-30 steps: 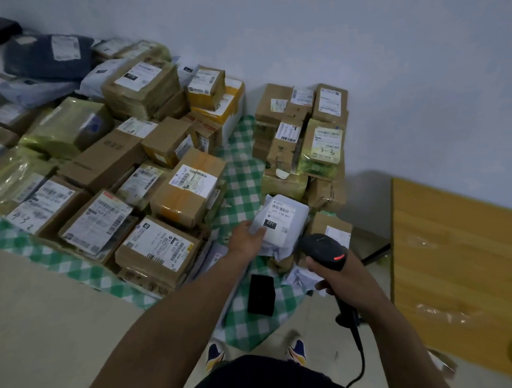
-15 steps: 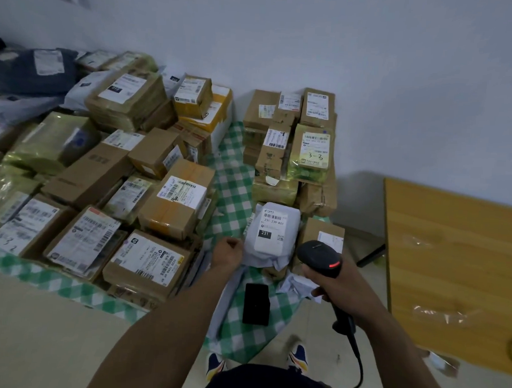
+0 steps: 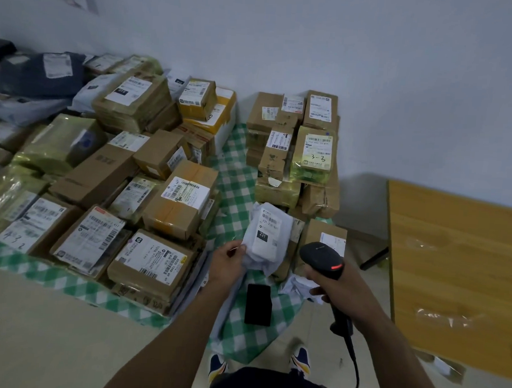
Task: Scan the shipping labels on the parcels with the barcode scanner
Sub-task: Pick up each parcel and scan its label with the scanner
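My left hand [image 3: 227,261] pinches the lower left edge of a white plastic mailer parcel [image 3: 266,236], whose shipping label marked 231 faces up. My right hand [image 3: 337,287] grips the handle of a black barcode scanner [image 3: 322,259], with a red light lit on its head; the head sits just right of the mailer and points toward it. The scanner's cable hangs down past my right forearm. Behind the mailer stands a stack of brown cardboard parcels [image 3: 295,142] against the wall.
A large heap of labelled boxes and bags [image 3: 102,187] covers the green checked cloth [image 3: 238,178] on the left. A black flat device [image 3: 258,304] lies on the cloth below the mailer. A wooden table [image 3: 457,261] stands at the right. My shoes [image 3: 300,358] show at the bottom.
My left hand has shifted from the mailer's side to pinching its lower left edge. The scanner has stayed close to the mailer's right, and the view has panned slightly.
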A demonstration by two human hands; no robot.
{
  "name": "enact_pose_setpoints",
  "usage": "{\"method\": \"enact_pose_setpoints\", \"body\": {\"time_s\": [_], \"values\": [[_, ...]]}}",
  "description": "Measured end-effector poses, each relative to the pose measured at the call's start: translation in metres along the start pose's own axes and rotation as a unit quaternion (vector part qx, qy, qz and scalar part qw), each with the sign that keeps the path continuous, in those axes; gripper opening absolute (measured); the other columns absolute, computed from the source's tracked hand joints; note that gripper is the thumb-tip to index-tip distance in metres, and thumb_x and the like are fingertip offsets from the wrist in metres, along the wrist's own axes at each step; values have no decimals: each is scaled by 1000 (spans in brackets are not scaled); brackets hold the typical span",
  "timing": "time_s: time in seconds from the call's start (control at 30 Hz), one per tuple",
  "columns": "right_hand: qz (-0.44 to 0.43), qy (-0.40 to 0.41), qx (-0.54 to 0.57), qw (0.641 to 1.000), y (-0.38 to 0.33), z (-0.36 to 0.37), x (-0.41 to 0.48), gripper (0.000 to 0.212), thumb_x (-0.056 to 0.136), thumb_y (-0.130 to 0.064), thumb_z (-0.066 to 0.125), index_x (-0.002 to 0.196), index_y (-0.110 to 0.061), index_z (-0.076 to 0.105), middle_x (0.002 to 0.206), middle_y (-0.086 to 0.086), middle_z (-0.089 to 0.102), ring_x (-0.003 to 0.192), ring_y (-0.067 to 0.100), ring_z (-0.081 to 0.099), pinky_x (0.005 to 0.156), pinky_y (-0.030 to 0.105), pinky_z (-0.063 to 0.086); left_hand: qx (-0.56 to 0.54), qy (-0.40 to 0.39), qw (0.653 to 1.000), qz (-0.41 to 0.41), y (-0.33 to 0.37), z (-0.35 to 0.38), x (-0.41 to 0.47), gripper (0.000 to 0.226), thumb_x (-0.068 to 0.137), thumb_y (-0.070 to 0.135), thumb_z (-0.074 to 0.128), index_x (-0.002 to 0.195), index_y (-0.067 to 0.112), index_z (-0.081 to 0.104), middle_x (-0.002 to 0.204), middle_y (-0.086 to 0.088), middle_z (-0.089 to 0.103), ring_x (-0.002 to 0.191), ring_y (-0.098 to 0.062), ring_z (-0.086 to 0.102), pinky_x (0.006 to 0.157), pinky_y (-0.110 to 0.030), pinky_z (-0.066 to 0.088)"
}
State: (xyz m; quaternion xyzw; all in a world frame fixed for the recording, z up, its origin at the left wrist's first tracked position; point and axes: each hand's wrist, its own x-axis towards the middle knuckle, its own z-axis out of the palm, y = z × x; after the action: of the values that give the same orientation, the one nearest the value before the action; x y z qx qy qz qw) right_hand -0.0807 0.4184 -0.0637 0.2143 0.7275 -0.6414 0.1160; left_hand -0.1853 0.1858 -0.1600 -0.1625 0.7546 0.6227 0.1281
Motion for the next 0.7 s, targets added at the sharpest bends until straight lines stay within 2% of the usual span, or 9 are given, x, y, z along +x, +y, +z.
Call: {"method": "enact_pose_setpoints", "body": {"time_s": [0.1, 0.17, 0.23, 0.33, 0.4, 0.47, 0.53, 0.63, 0.7], "values": [[1, 18, 29, 999, 4, 6, 5, 26, 91, -29, 79, 116, -24, 71, 99, -2, 78, 83, 15, 78, 65, 25, 55, -88, -16, 996, -1, 9, -13, -27, 12, 103, 16, 62, 103, 19, 73, 104, -5, 78, 101, -25, 71, 90, -42, 57], [8, 32, 54, 998, 5, 14, 10, 32, 90, -32, 80, 120, -28, 70, 100, -4, 79, 87, 17, 78, 73, 31, 59, -125, -18, 992, 9, 16, -19, -46, 13, 104, 14, 60, 106, 16, 73, 105, -4, 78, 102, -24, 73, 90, -41, 59], [3, 46, 79, 996, 5, 21, 15, 41, 88, -37, 82, 126, -30, 70, 105, -5, 79, 93, 18, 77, 81, 37, 60, -135, -18, 990, 25, 24, -22, -65, 14, 104, 12, 60, 106, 16, 73, 104, -2, 79, 100, -20, 73, 87, -38, 60], [9, 57, 135, 989, 4, 31, 18, 44, 86, -36, 84, 127, -28, 71, 106, -1, 78, 92, 19, 75, 74, 33, 57, -122, -37, 991, 48, 32, -23, -85, 15, 104, 14, 59, 110, 16, 72, 106, -1, 78, 101, -22, 73, 82, -36, 59], [11, 58, 182, 982, 4, 35, 19, 48, 80, -34, 87, 125, -23, 73, 103, 5, 78, 88, 23, 71, 76, 37, 57, -108, -52, 991, 66, 35, -23, -94, 17, 104, 13, 58, 113, 15, 73, 109, 1, 78, 104, -21, 73, 85, -37, 59], [8, 46, 219, 975, 4, 36, 20, 58, 70, -36, 92, 123, -21, 75, 115, 8, 77, 106, 29, 72, 95, 48, 58, -109, -58, 990, 68, 39, -21, -101, 19, 104, 11, 58, 116, 14, 73, 113, 0, 78, 108, -22, 73, 91, -40, 59], [4, 31, 228, 973, 5, 33, 21, 63, 67, -32, 94, 125, -18, 74, 122, 8, 76, 117, 30, 70, 107, 51, 52, -120, -62, 989, 54, 42, -21, -105, 19, 103, 8, 60, 115, 13, 74, 114, -1, 78, 109, -22, 73, 94, -42, 59], [0, 41, 219, 975, 4, 29, 20, 57, 73, -23, 92, 126, -17, 73, 121, 9, 76, 114, 29, 71, 103, 48, 54, -92, -39, 994, 51, 45, -24, -104, 26, 99, 7, 65, 120, 21, 73, 118, 7, 76, 110, -12, 71, 98, -41, 58], [-16, 71, 217, 973, 3, 28, 18, 47, 81, -12, 87, 125, -16, 73, 117, 8, 77, 111, 31, 72, 98, 49, 57, -75, -7, 995, 65, 51, -28, -104, 35, 98, 5, 66, 119, 33, 71, 122, 13, 73, 112, 0, 68, 97, -27, 57]]}}
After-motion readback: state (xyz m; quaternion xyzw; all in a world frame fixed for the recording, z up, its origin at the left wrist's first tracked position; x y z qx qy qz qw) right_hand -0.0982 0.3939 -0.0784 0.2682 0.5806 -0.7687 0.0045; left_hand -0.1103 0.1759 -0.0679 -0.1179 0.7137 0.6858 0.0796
